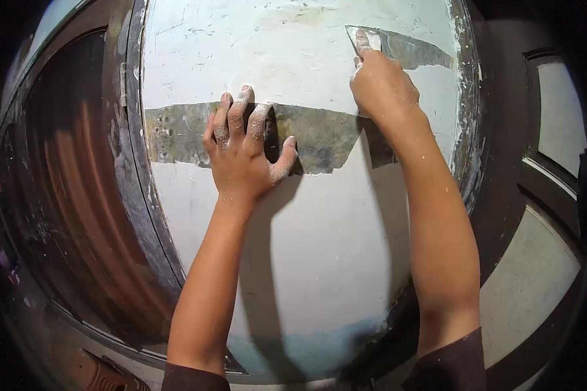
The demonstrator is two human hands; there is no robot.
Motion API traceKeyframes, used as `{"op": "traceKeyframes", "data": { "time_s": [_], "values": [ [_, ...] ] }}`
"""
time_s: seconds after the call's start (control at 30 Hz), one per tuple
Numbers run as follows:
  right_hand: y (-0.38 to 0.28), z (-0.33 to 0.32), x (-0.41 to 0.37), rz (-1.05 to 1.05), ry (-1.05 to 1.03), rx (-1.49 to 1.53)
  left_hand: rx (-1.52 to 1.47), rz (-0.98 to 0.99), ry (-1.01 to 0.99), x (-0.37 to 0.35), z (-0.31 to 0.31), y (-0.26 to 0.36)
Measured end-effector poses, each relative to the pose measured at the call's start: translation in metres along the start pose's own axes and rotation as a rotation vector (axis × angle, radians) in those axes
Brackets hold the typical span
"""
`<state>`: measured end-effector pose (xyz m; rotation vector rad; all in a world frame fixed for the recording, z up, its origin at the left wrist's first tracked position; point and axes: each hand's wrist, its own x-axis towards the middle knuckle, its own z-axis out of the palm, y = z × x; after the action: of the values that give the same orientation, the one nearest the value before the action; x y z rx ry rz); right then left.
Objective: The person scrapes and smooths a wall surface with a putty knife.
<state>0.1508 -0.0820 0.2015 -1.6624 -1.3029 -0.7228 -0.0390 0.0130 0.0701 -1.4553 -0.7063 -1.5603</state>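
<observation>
A white panel of wall (pixel 332 228) with flaking paint fills the middle of the view. Across it runs a bare grey-brown band (pixel 326 137). My left hand (pixel 241 146) rests on this band with fingers spread, white dust on the fingertips and nothing held. Higher up on the right, my right hand (pixel 386 88) grips a putty knife (pixel 374 40), thumb pressed along its blade. The blade lies against the panel at the left end of a second bare patch (pixel 421 52). My fingers and palm hide the knife's handle.
On the left stands a dark-framed opening with a brown curtain (pixel 88 195) and a hinge (pixel 123 85) on its frame. A worn strip (pixel 466 98) edges the panel on the right. Beyond it is a dark door with pale panels (pixel 531 287). A brown object (pixel 101 371) lies at lower left.
</observation>
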Motion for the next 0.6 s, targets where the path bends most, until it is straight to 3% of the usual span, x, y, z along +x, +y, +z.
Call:
{"op": "traceKeyframes", "data": {
  "time_s": [0.5,0.6],
  "values": [
    [0.085,-0.021,-0.028,-0.257,0.003,-0.226,-0.044,-0.012,0.025,0.000,0.002,0.002],
    [0.085,-0.021,-0.026,-0.213,-0.018,-0.297,-0.035,0.010,0.034,-0.001,0.004,-0.001]
  ]
}}
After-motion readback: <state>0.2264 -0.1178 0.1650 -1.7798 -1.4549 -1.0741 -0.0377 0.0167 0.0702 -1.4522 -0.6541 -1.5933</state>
